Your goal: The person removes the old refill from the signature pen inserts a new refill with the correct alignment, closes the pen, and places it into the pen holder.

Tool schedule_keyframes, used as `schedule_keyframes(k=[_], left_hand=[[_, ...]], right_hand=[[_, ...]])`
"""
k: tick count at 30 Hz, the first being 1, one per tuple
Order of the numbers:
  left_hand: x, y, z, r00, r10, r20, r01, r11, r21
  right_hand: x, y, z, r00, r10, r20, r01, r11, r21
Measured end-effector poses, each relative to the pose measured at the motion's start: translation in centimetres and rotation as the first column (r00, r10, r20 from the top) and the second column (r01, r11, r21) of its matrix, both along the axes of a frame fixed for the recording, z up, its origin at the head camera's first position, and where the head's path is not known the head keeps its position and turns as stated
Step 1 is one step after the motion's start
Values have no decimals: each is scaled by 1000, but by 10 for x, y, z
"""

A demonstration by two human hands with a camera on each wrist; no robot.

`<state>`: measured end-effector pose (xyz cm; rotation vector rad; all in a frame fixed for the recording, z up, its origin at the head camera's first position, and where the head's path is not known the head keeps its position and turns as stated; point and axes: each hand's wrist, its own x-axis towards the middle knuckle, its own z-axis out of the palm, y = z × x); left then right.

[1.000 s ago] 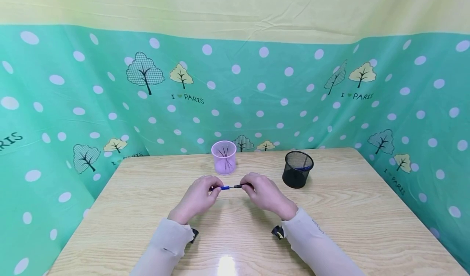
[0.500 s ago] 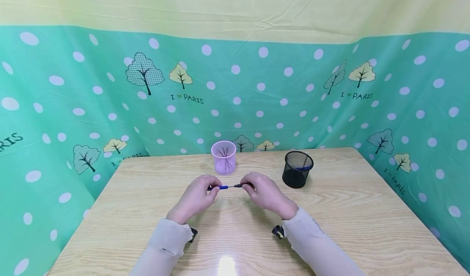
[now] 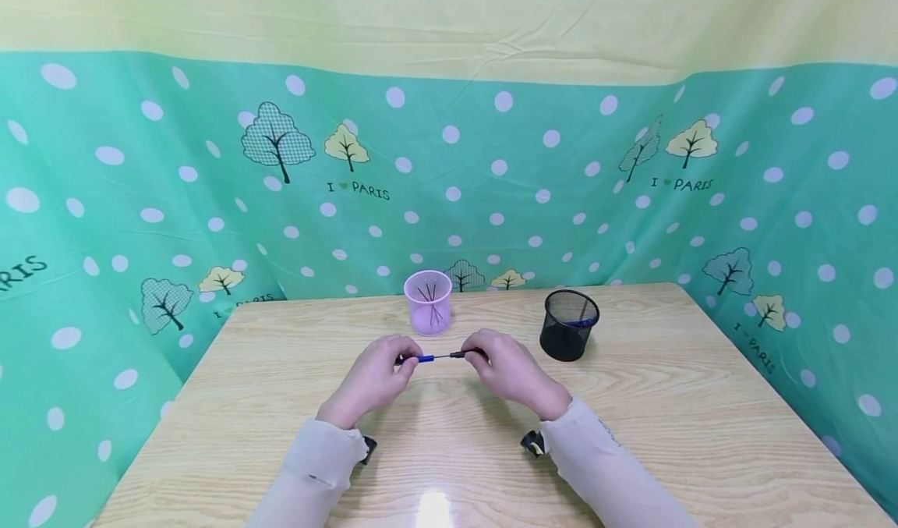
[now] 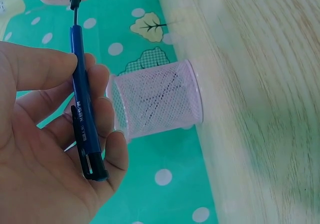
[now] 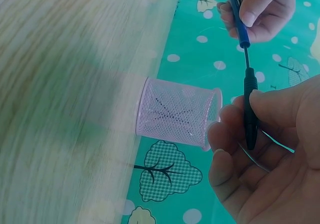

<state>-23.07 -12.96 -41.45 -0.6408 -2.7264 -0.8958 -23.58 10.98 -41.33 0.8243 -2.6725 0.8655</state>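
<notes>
My left hand (image 3: pixel 373 376) pinches the blue barrel (image 4: pixel 82 84) of a ballpoint pen between thumb and fingers, its black clip lying toward the palm. With thumb and fingertips, my right hand (image 3: pixel 510 372) pinches the pen's black grip section (image 5: pixel 250 104). The two pen parts stand apart in one line, and a thin refill (image 5: pixel 247 58) bridges the gap between them. Both hands are raised over the middle of the table, just in front of a pink mesh pen cup (image 3: pixel 429 317).
Several thin dark sticks (image 3: pixel 429 290) show inside the pink cup. A black mesh pen cup (image 3: pixel 564 341) stands to the right, with something blue (image 3: pixel 581 323) in it. The wooden table (image 3: pixel 666 403) ends at a green dotted cloth (image 3: pixel 505 224) behind.
The hands have drawn slightly apart, the left one a little to the left. The gap between barrel and grip section is wider and more of the refill shows.
</notes>
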Motion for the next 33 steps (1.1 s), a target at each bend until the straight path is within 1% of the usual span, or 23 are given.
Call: schedule_keyframes(k=[10, 19, 26, 33], left_hand=[[0, -3, 2, 1000, -11, 0, 11, 1000, 2], [-2, -8, 1, 1000, -8, -2, 8, 1000, 5], [-3, -11, 2, 999, 10, 31, -11, 1000, 7], [-2, -14, 6, 999, 13, 48, -12, 1000, -4]], right_hand=[[-1, 1, 0, 1000, -13, 9, 13, 1000, 3], [-2, 3, -1, 1000, -14, -5, 14, 1000, 3], [-2, 3, -1, 1000, -15, -14, 15, 1000, 6], [-3, 4, 0, 1000, -16, -23, 15, 1000, -5]])
